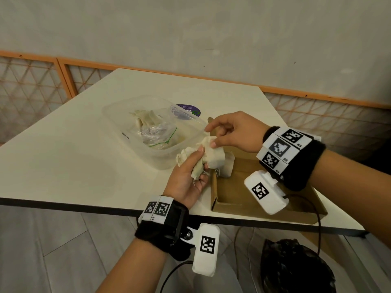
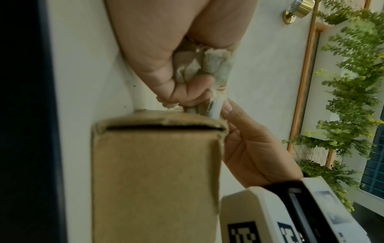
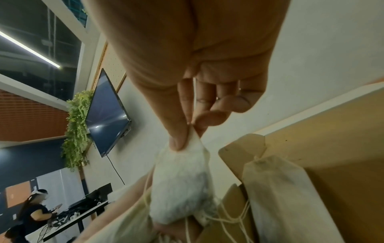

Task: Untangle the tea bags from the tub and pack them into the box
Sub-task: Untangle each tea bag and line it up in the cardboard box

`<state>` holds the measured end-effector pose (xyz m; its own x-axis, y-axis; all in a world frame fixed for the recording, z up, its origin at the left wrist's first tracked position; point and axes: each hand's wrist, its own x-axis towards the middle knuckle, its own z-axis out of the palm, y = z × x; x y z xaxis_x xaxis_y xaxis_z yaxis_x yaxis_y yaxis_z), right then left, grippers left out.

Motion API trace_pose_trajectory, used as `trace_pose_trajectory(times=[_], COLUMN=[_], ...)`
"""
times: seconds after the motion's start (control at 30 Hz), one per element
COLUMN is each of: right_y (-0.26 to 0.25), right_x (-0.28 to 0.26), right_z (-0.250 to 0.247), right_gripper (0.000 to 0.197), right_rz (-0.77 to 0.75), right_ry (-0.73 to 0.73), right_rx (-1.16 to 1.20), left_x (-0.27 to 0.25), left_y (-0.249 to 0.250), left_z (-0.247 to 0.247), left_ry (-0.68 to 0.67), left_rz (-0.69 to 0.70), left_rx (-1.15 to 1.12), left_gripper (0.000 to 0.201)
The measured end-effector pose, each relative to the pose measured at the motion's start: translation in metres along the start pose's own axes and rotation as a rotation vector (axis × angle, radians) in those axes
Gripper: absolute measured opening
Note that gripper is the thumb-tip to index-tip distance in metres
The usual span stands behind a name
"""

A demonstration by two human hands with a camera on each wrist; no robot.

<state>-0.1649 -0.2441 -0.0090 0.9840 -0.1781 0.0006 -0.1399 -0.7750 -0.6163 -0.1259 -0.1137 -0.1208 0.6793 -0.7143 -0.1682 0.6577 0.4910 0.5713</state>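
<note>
Right hand [image 1: 232, 132] pinches the top of one tea bag [image 1: 213, 154], which hangs lengthwise at its 7 o'clock. Left hand [image 1: 188, 176] clutches the tangled bunch [image 1: 186, 158] just beside it. The box [image 1: 237, 193] lies directly below; the tub [image 1: 118, 112] at 10 o'clock.

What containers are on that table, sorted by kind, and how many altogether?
Clear plastic tub: 1
Cardboard box: 1
Zip bag inside the tub: 1
Total: 3
</note>
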Motion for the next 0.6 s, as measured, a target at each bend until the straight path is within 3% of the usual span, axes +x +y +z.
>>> trace_pose_trajectory(times=[0.13, 0.3, 0.47, 0.6], right_y=[0.004, 0.014, 0.015, 0.015], right_x=[-0.002, -0.017, -0.037, -0.042], right_z=[-0.006, -0.027, -0.047, -0.034], right_gripper=[0.012, 0.016, 0.012, 0.01], right_rz=[-0.026, 0.053, 0.13, 0.23], right_ry=[0.058, 0.081, -0.069, -0.298], right_rx=[0.022, -0.035, -0.21, -0.219], left_x=[0.0, -0.002, -0.001, -0.001], left_y=[0.002, 0.003, 0.003, 0.003], left_z=[0.0, 0.001, 0.0, 0.001], left_ry=[0.014, 0.031, 0.053, 0.047], left_rz=[-0.019, -0.014, 0.006, 0.023], left_rx=[-0.054, -0.063, -0.066, -0.078], left_gripper=[0.019, 0.005, 0.006, 0.004])
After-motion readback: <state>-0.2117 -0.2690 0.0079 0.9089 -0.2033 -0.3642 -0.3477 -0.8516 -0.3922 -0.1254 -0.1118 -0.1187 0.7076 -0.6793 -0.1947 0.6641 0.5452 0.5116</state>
